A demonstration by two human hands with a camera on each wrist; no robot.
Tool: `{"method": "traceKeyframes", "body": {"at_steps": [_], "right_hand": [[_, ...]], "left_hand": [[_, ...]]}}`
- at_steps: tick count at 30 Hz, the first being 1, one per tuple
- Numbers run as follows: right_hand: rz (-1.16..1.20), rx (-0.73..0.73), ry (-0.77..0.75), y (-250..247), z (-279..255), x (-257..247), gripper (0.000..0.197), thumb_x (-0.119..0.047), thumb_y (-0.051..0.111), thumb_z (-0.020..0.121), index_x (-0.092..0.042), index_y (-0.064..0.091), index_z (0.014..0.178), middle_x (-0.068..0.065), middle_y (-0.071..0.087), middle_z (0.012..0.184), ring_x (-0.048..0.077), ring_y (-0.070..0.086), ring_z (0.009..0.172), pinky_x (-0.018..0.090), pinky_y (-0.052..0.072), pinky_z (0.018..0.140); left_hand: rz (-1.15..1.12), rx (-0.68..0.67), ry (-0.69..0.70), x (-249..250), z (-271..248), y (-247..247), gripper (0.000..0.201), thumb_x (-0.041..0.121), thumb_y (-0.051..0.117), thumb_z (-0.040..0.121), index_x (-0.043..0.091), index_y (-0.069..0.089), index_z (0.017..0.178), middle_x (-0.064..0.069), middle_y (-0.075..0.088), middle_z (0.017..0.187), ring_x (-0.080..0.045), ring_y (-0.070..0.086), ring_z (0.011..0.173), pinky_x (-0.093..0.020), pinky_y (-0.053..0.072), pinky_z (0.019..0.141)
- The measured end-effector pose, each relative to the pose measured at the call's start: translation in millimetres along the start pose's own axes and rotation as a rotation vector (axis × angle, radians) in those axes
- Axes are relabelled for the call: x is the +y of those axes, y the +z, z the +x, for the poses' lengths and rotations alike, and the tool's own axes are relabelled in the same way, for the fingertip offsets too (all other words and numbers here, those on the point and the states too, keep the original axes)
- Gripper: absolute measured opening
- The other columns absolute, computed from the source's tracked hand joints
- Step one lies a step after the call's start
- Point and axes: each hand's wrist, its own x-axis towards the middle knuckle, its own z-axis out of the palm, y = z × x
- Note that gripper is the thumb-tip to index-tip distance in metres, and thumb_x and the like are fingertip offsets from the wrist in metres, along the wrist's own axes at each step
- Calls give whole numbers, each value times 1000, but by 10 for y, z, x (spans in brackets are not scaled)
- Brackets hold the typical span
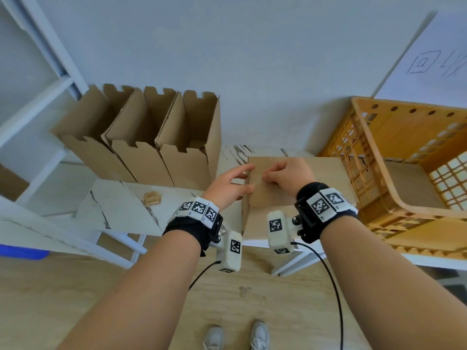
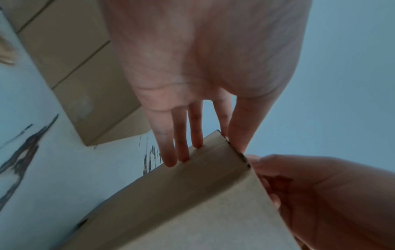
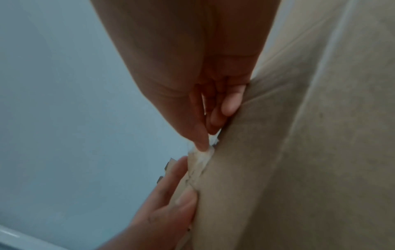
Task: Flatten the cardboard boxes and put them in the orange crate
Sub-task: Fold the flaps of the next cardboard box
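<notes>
A closed brown cardboard box [image 1: 328, 178] stands on the marble table [image 1: 121, 205], just left of the orange crate [image 1: 374, 157]. My left hand [image 1: 243, 176] lies with straight fingers [image 2: 181, 148] against the box's left side [image 2: 192, 203] at its top edge. My right hand [image 1: 266, 176] is on top of the box near that edge, fingers curled. In the right wrist view its thumb and a finger pinch a lifted end of clear tape [image 3: 199, 154] on the box [image 3: 299, 152]. A flat sheet of cardboard [image 1: 409, 185] lies in the crate.
Three open cardboard boxes [image 1: 141, 137] stand in a row at the back left of the table, against the wall. A crumpled wad of tape [image 1: 152, 198] lies on the table to the left. A white shelf frame [image 1: 38, 104] stands further left.
</notes>
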Motion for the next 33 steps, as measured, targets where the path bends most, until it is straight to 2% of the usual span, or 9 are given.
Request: {"method": "traceKeyframes", "body": {"at_steps": [4,11,17,21,24,26,30,33], "right_hand": [[5,7,-11,-16,41,10,8,-15,72,75,-10,75,80,-2,70,80,14,61,79,30,53,77],[51,31,-40,0,40,48,8,-12,70,74,-4,74,77,-2,66,70,11,56,68,27,50,70],[119,47,-43,-6,50,99,9,-13,63,80,-11,69,73,0,65,72,11,57,69,25,52,70],[219,26,-15,-72,108,166,7,-12,63,80,-13,67,75,2,69,76,14,65,71,36,57,84],[205,-5,-35,-90,124,148,6,-9,64,79,-12,66,75,2,69,74,16,65,72,39,57,86],[160,-13,-58,-82,112,120,7,-6,63,79,-12,66,77,1,66,71,15,62,68,35,57,83],[47,32,-125,-66,91,99,18,-2,58,78,-18,67,79,-2,62,68,13,57,62,28,51,66],[-84,87,-163,-69,66,111,12,-7,59,80,-14,69,82,-5,63,73,13,58,72,27,48,68]], "left_hand": [[-102,28,-6,-35,38,21,49,10,65,85,36,58,126,4,54,124,-15,59,109,-34,53,92],[-159,60,0,-66,67,57,46,6,63,85,35,62,121,3,55,121,-17,59,109,-40,54,91],[-179,83,8,-58,64,76,45,3,61,84,32,63,119,1,54,121,-17,60,106,-40,55,90],[-153,94,20,-49,56,88,44,3,60,85,31,63,118,3,54,120,-14,59,105,-38,56,89],[-83,128,59,-28,55,111,38,2,58,84,26,65,112,6,55,118,-11,60,99,-37,56,87],[-38,150,72,-21,59,133,34,3,58,83,26,66,107,8,55,116,-12,62,95,-38,57,85],[18,201,105,-30,66,179,28,10,61,82,29,66,103,13,57,111,-18,67,84,-38,58,78],[6,226,112,-44,66,199,23,16,64,84,29,66,102,13,58,110,-21,68,81,-39,59,76]]}}
